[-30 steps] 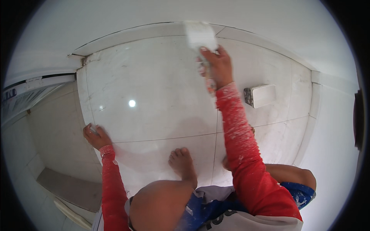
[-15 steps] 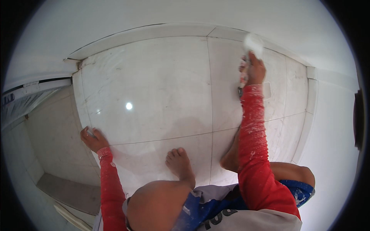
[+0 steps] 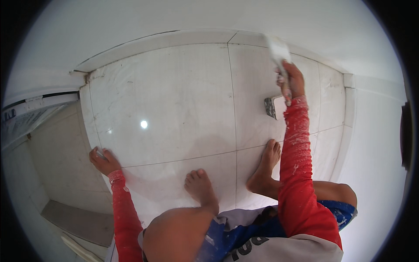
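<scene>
My right hand (image 3: pixel 294 78) is closed around the handle of a flat paintbrush (image 3: pixel 277 48). Its broad white head is blurred and reaches the foot of the far white wall (image 3: pixel 244 15), by the skirting. Below that hand, on the floor, stands a small tub (image 3: pixel 271 108) with a dark speckled side and white inside, partly behind my wrist. Far to the left, my left hand (image 3: pixel 104 162) rests at the edge of the tiled floor. Its fingers are curled on a small grey piece (image 3: pixel 101 153), too small to name. White smears cover both red sleeves.
Large pale tiles (image 3: pixel 174 100) make up the raised floor, which my bare feet (image 3: pixel 201 185) stand on. A skirting (image 3: pixel 192 37) runs along the far wall. At the left the floor drops to a lower level (image 3: pixel 56 148), with a grey strip (image 3: pixel 78 220) further down.
My right hand and the brush have swung slightly, and the brush head now points up and left. The tub shows more beside my forearm. My left hand stays at the floor edge.
</scene>
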Motion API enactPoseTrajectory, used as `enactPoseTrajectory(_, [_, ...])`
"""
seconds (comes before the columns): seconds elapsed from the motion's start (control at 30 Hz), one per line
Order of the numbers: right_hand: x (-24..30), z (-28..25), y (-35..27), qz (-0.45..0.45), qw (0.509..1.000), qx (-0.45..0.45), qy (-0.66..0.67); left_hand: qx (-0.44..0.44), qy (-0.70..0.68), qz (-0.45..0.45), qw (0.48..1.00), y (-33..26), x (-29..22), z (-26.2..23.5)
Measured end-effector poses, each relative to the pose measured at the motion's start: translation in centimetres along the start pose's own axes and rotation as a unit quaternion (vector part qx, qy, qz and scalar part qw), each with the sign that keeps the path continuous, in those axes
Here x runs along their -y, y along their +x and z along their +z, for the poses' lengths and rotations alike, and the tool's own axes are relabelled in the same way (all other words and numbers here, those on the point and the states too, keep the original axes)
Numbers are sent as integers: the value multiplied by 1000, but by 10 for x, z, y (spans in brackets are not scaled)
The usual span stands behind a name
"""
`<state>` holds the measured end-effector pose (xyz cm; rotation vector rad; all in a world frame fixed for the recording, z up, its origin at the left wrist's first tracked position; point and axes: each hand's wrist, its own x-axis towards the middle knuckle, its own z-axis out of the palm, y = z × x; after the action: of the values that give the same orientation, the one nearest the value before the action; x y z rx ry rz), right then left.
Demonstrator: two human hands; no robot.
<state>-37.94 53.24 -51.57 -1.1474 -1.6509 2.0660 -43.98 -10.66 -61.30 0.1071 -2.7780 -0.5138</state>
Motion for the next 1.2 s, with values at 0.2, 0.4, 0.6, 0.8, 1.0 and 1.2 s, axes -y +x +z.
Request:
enactPoseTrajectory(0.2, [-7, -25, 4, -43, 986, -105, 120, -15, 34, 7, 999, 2, 0, 1])
enactPoseTrajectory(0.4, [-35, 125, -27, -48, 989, -41, 136, -18, 35, -1, 999, 1, -1, -3])
enactPoseTrajectory(0.6, [-57, 308, -91, -14, 976, 37, 215, -20, 34, 0, 999, 3, 1, -7])
enactPoseTrajectory(0.8, [-74, 380, -115, 97, 956, 235, 149, -26, 25, -6, 999, 4, -1, -9])
enactPoseTrajectory(1.0, [-41, 285, -81, 40, 988, 141, 39, -34, 23, -3, 999, 5, -2, -9])
enactPoseTrajectory(1.2, [-31, 212, -84, -7, 988, -40, 148, -22, 21, -23, 999, 4, -3, -12])
